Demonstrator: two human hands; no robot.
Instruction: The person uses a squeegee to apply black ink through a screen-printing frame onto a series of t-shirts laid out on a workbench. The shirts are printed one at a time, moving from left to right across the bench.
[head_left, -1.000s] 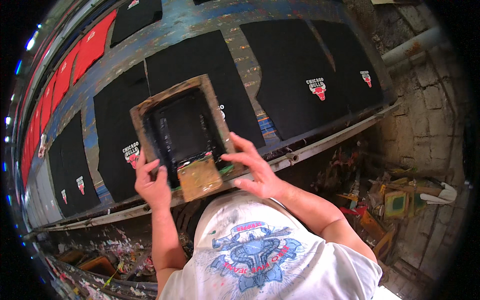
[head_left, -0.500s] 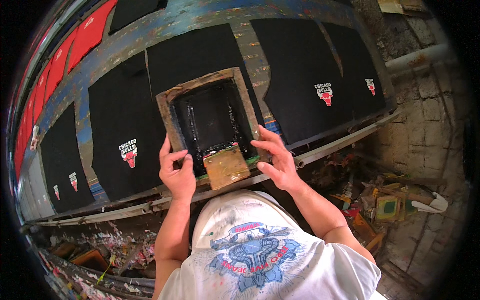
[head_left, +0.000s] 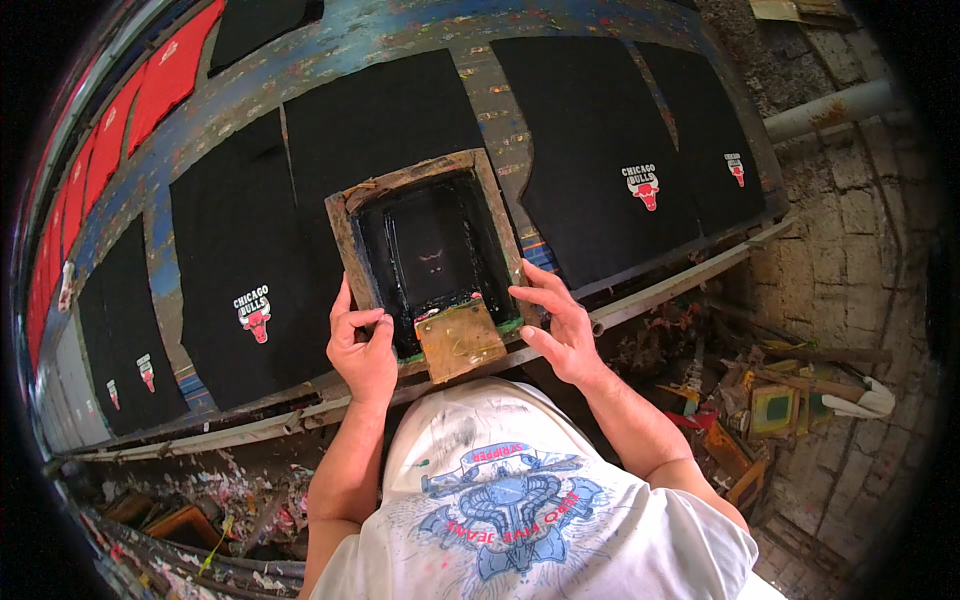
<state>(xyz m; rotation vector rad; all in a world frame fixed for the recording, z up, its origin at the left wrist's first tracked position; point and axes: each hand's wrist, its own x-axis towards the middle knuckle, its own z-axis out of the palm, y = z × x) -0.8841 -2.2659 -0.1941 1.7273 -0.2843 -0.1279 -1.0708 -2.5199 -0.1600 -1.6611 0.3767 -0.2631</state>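
Both hands grip a small wooden screen printing frame (head_left: 410,172), whose recessed mesh is coated with shiny black ink. My left hand (head_left: 364,352) pinches its left side near the close corner, thumb on top. My right hand (head_left: 562,330) holds the right side, fingers along the outer edge and thumb below. A brown squeegee block (head_left: 462,342) rests inside the frame's near end and juts out toward me. Faint light marks show in the middle of the mesh. Beneath the frame lies a black fabric panel (head_left: 385,115), partly hidden by it.
Black panels with red-and-white bull prints lie left (head_left: 225,230) and right (head_left: 590,130) on the long paint-stained table (head_left: 495,100). Red panels (head_left: 165,75) lie at the far left. A metal rail (head_left: 690,275) runs along the near edge. Old frames (head_left: 775,410) and debris lie on the floor.
The frame, held in both hands with the squeegee in it, has shifted slightly toward me and to the right. Faint light marks now show in the mesh.
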